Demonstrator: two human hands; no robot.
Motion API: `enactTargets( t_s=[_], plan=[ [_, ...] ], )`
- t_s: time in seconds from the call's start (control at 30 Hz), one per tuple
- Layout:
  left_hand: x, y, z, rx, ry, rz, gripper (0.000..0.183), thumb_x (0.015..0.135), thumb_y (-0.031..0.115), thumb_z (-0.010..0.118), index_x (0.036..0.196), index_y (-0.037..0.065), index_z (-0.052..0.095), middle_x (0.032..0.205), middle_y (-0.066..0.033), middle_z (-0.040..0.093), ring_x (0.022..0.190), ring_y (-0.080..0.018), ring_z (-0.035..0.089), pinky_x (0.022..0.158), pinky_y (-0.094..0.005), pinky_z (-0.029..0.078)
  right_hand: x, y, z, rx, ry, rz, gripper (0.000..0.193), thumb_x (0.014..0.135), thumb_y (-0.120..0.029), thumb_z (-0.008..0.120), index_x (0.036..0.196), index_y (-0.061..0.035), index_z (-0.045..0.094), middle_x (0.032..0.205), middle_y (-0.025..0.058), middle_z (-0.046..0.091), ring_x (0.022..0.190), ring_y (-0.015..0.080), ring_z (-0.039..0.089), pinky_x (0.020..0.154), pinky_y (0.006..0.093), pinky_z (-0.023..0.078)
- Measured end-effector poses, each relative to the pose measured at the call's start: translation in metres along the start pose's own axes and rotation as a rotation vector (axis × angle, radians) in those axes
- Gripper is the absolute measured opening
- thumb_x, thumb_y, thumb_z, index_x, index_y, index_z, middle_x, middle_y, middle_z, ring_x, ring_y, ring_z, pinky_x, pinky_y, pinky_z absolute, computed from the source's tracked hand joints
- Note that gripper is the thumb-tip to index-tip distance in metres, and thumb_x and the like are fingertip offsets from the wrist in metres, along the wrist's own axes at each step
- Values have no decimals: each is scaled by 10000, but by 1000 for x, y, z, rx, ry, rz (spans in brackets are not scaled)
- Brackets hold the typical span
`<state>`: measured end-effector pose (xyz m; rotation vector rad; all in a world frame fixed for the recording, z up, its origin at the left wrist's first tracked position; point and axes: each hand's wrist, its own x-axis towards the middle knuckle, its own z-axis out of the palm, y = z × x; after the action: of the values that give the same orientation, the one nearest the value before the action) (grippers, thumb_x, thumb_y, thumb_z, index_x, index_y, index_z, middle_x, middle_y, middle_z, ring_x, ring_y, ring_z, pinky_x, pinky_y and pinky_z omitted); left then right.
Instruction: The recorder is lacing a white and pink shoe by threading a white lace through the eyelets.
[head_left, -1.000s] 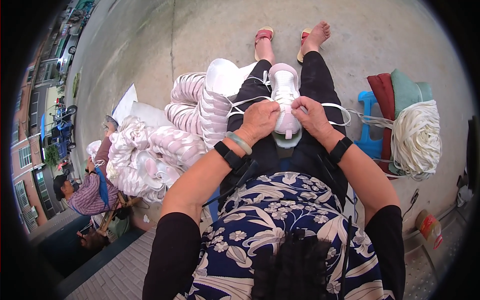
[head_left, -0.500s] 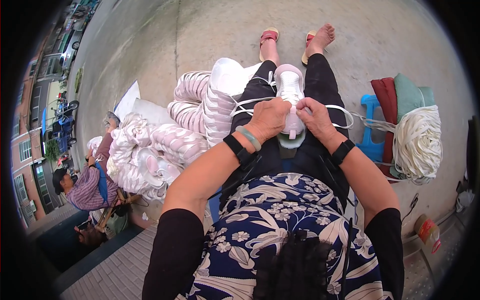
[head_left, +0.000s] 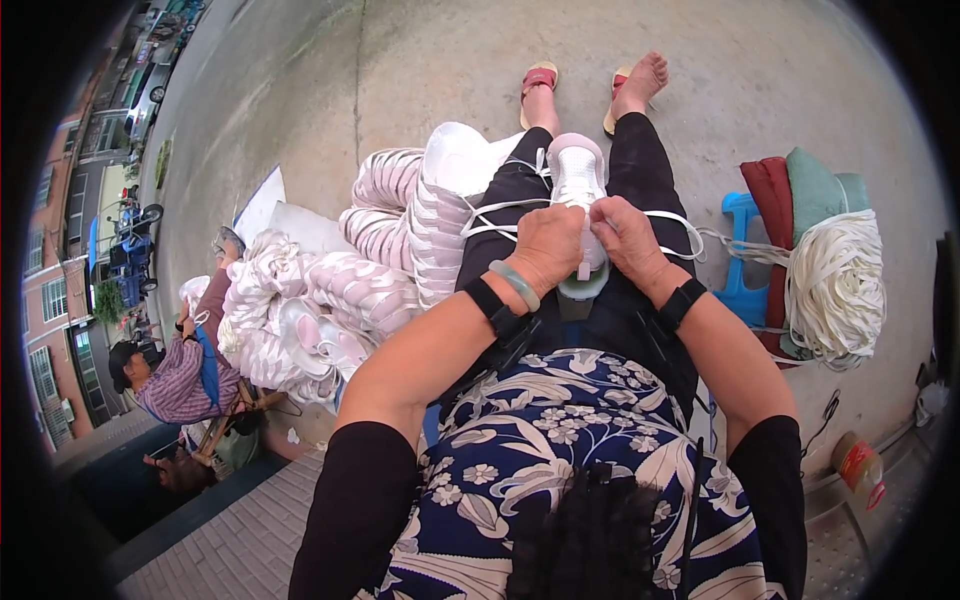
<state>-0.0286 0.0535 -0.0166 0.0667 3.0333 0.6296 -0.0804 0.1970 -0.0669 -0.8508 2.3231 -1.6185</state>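
A white and pink sneaker upper (head_left: pixel 577 170) lies between my thighs, its toe pointing away from me. My left hand (head_left: pixel 549 243) and my right hand (head_left: pixel 630 240) meet over its throat, fingertips pinched close together. A white shoelace (head_left: pixel 488 212) trails in loops from the shoe across my left thigh, and another loop passes over my right thigh. Both hands are closed on the lace, though the fingers hide the exact grip. The pull tab and heel opening show partly below my fingers.
Stacked pink and white uppers (head_left: pixel 440 210) and a heap of more (head_left: pixel 310 290) lie to my left. At right, a bundle of white laces (head_left: pixel 840 285) hangs by folded cloths on a blue stool (head_left: pixel 738 245). A co-worker (head_left: pixel 180 375) sits at far left; a plastic bottle (head_left: pixel 858 468) stands lower right.
My left hand has turned and shifted slightly right, its fingers more curled. My right hand has curled in and covers more of the pink tongue. The shoe stays between my thighs.
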Motion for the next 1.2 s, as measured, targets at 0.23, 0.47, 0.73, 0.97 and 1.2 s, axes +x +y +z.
enactTargets(
  t_s=[0.23,0.47,0.73,0.97,1.2],
  plan=[
    [4,1,-11,46,-103,-80,112,765,110,514,847,40,546,694,-169,601,696,-361,599,626,-446,467,-4,-14,-18,-379,-193,1,76,776,-70,522,841,-39,496,816,164,520,761,349,559,658,413,452],
    [-8,-11,-34,-97,-8,-45,123,769,163,577,840,65,602,704,-157,602,697,-338,601,600,-428,453,-89,42,-128,-675,-101,147,56,793,-53,470,848,-62,470,800,150,502,735,373,531,622,449,418],
    [-18,-13,-67,-192,-35,-98,234,735,133,615,956,62,586,664,-148,596,649,-324,597,577,-402,453,-41,-16,-77,-567,-8,-256,203,721,-102,619,897,-66,524,798,115,505,706,286,552,599,386,446],
    [-16,-4,-96,-235,-67,-28,339,686,12,578,1024,29,551,620,-77,535,535,-180,522,518,-289,407,-15,-3,-31,-514,-129,-150,134,803,-158,564,749,-71,478,725,106,474,639,288,528,563,378,424],
    [-5,5,-82,-435,-36,50,439,669,-44,504,1104,12,508,650,-64,501,568,-133,484,542,-254,395,-43,-11,-64,-468,-129,-134,124,801,-130,562,730,-80,473,708,98,474,633,297,522,553,387,419]
  ],
)
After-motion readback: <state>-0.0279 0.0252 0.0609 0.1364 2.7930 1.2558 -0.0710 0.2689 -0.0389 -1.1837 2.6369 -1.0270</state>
